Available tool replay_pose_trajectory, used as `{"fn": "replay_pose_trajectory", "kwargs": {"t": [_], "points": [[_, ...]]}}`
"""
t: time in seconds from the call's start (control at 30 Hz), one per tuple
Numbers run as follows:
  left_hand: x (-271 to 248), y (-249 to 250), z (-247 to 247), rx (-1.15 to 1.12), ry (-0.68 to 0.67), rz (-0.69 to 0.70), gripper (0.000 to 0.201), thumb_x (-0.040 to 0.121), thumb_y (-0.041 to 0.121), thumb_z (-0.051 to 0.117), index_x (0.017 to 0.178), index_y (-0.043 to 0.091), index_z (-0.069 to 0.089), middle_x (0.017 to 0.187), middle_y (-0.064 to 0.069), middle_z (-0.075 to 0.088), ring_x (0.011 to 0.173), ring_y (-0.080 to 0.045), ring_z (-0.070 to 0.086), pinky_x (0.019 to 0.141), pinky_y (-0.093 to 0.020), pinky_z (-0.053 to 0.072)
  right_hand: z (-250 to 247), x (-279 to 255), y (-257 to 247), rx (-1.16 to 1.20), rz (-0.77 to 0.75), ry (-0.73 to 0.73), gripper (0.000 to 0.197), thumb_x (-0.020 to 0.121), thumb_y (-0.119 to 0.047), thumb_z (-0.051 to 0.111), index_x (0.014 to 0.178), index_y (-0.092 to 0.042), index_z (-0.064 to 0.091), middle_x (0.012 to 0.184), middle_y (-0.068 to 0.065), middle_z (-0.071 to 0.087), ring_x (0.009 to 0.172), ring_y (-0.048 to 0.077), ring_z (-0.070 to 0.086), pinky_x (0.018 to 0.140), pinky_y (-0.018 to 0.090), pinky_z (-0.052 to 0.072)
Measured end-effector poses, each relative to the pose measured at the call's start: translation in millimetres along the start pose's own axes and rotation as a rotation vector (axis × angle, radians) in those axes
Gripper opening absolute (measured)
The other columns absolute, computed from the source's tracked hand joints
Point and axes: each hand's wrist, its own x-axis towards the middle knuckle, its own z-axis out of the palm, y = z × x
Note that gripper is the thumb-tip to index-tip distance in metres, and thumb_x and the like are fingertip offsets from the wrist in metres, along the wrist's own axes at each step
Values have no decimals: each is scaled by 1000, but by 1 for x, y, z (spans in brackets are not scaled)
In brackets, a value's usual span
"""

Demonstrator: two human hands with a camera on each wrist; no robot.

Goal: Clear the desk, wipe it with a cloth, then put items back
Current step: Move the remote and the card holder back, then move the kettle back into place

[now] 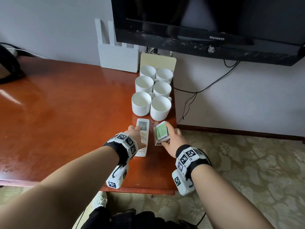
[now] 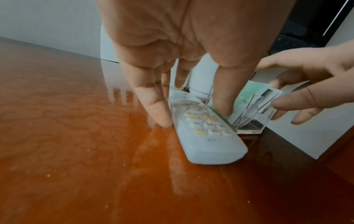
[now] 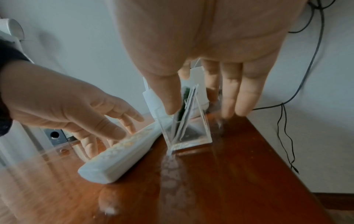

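Head view: a white remote control (image 1: 143,138) is lying flat on the reddish worktop (image 1: 66,113), and it is being straddled by the left hand (image 1: 137,136), whose fingers (image 2: 153,106) are spread nearly straight, thumb down one long side and the rest down the other, tips touching. Just beyond that thumb, a clear acrylic holder (image 1: 160,134) of green-and-white sachets is being bracketed by the right hand (image 1: 173,139), thumb on its near face and fingers (image 3: 247,94) behind it, only loosely bent. Past the fingertips, six white cups (image 1: 152,93) are standing in two rows.
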Motion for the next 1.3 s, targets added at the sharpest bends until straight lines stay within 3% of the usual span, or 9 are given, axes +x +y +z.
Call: {"fn": "replay_pose_trajectory", "kwargs": {"t": [0.13, 0.3, 0.47, 0.6, 0.83, 1.13, 1.3], "points": [[-8, -7, -7, 11, 63, 20, 75, 85, 45, 61, 144, 17, 25, 140, -7, 34, 118, -26, 49, 92, -36, 48, -9, -3, -6, -49, -18, 116, 80, 89, -37, 56, 149, -32, 3, 150, 4, 17, 132, 30, 30, 104, 38, 35], [-23, -28, -21, 14, 152, 57, 79, 88, 45, 58, 148, 19, 14, 148, -7, 29, 134, -27, 34, 105, -39, 38, -18, -11, -37, -38, -105, 167, 79, 88, -39, 56, 148, -32, 5, 154, 3, 7, 144, 30, 8, 115, 45, 16], [-43, -70, -47, -10, 239, 68, 81, 90, 45, 54, 150, 22, 6, 156, -3, 13, 143, -25, 17, 114, -44, 29, -24, -17, -89, -32, -222, 202, 76, 89, -39, 55, 148, -31, 7, 153, 5, 9, 143, 27, 9, 114, 42, 18], [-58, -114, -64, -27, 320, 38, 79, 89, 46, 53, 150, 24, 8, 155, 1, 12, 141, -23, 19, 111, -41, 32, -16, -21, -136, -26, -291, 205, 76, 89, -42, 53, 148, -34, 5, 153, 4, 9, 142, 26, 17, 112, 41, 25], [-76, -199, -92, -68, 388, -6, 77, 89, 47, 52, 150, 25, 10, 154, 2, 13, 141, -21, 19, 110, -41, 34, 1, -19, -222, -84, -363, 165, 75, 91, -40, 50, 148, -32, 1, 155, 3, 2, 144, 28, 10, 113, 45, 27], [-79, -362, -158, -92, 432, -95, 79, 88, 43, 56, 150, 25, 10, 154, 0, 14, 141, -22, 19, 113, -41, 30, 30, 14, -393, -32, -448, 127, 72, 91, -38, 52, 148, -32, 8, 154, 2, 7, 141, 28, 18, 113, 42, 29], [-67, -446, -208, -72, 458, -133, 77, 90, 44, 54, 150, 23, 10, 154, -3, 16, 140, -25, 21, 113, -41, 29, 31, 48, -467, 22, -476, 183, 72, 90, -35, 55, 148, -27, 14, 152, 4, 15, 140, 26, 21, 113, 37, 26]]}}
